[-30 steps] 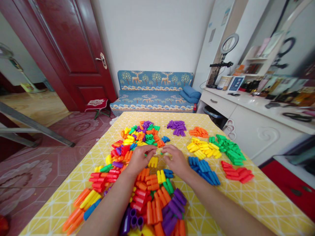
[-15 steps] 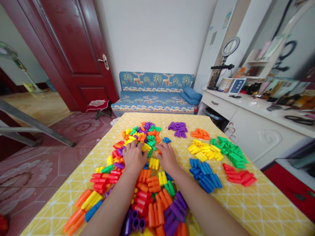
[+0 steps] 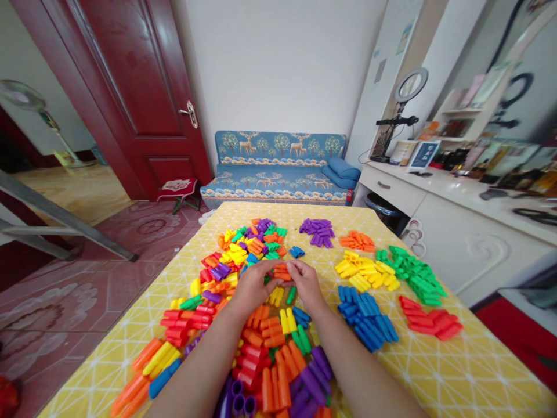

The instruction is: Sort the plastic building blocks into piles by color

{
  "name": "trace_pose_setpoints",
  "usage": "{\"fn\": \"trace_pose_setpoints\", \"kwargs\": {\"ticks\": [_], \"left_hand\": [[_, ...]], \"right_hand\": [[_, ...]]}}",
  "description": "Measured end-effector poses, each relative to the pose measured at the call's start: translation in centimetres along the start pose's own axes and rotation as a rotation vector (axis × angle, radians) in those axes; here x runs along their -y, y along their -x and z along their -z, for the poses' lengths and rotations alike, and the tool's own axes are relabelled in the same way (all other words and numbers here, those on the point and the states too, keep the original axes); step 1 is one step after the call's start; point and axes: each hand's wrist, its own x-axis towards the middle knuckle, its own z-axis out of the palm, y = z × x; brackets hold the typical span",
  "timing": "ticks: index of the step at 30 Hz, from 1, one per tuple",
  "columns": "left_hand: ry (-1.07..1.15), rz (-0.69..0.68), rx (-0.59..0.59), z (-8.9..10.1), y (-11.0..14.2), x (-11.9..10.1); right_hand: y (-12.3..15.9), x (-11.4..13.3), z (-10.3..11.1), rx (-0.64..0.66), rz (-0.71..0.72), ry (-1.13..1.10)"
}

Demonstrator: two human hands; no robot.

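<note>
My left hand and my right hand meet over the middle of a yellow patterned table. Together their fingertips pinch a small orange block, held just above the tabletop. Below and around them lies a mixed heap of coloured plastic blocks. A further mixed heap lies just beyond the hands. A green block and yellow blocks lie right under the hands.
Sorted piles lie to the right: purple, orange, yellow, green, blue, red. Beyond the table are a blue sofa, a red door and a white dresser.
Both hands reached forward into the far heap, then drew back toward me; they have come together and now hold an orange block between them.
</note>
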Motion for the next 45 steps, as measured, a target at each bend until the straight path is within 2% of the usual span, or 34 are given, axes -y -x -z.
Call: {"fn": "trace_pose_setpoints", "kwargs": {"ticks": [6, 13, 21, 29, 32, 37, 39, 42, 45], "left_hand": [[0.086, -0.002, -0.078, 0.0, 0.0, 0.2], [0.161, -0.050, -0.092, 0.4, -0.2, -0.3], [0.177, -0.045, -0.128, 0.3, -0.3, 0.0], [0.137, -0.037, -0.139, 0.6, -0.4, 0.1], [0.091, -0.004, -0.195, 0.7, -0.4, 0.4], [0.016, 0.063, -0.250, 0.5, -0.3, 1.2], [0.006, 0.063, -0.240, 0.5, -0.2, 1.4], [0.004, 0.062, -0.233, 0.5, -0.2, 1.4], [0.007, 0.067, -0.228, 0.5, -0.2, 1.2]], "right_hand": [[0.1, 0.4, 0.0, -0.022, -0.001, -0.026], [0.0, 0.5, 0.7, 0.110, -0.069, -0.136], [0.2, 0.5, 0.4, 0.244, -0.011, -0.012], [0.2, 0.7, 0.0, 0.236, 0.010, 0.074], [0.4, 0.8, -0.3, 0.144, 0.064, 0.065], [0.4, 3.3, -0.5, -0.295, 0.219, -0.138], [-0.2, 5.2, 0.4, -0.399, 0.286, -0.154], [-2.4, 8.0, 3.8, -0.426, 0.395, 0.035], [-5.8, 9.8, 9.3, -0.461, 0.498, 0.479]]}}
